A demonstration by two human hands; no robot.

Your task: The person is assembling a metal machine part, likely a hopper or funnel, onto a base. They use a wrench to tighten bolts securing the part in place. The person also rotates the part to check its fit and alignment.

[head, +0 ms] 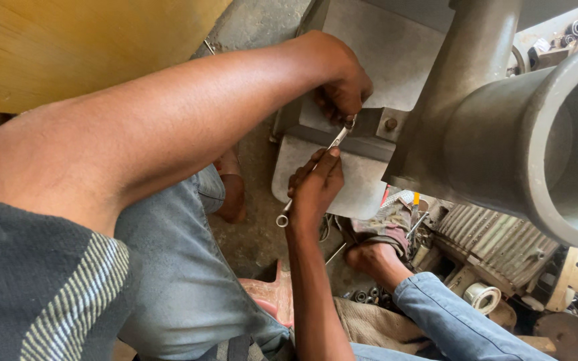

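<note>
Both hands closed: right hand (316, 187) grips wrench (310, 177), left hand (342, 87) at its head.

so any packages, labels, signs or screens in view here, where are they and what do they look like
No signs or screens show.
Printed wrapper or pack: crumpled among the clutter just above the person's foot, below the grey metal machine; red, white and grey, with a yellow-orange bit beside it.
Tape roll: white and round, lower right, by the ribbed motor casing; no label can be made out.
</note>
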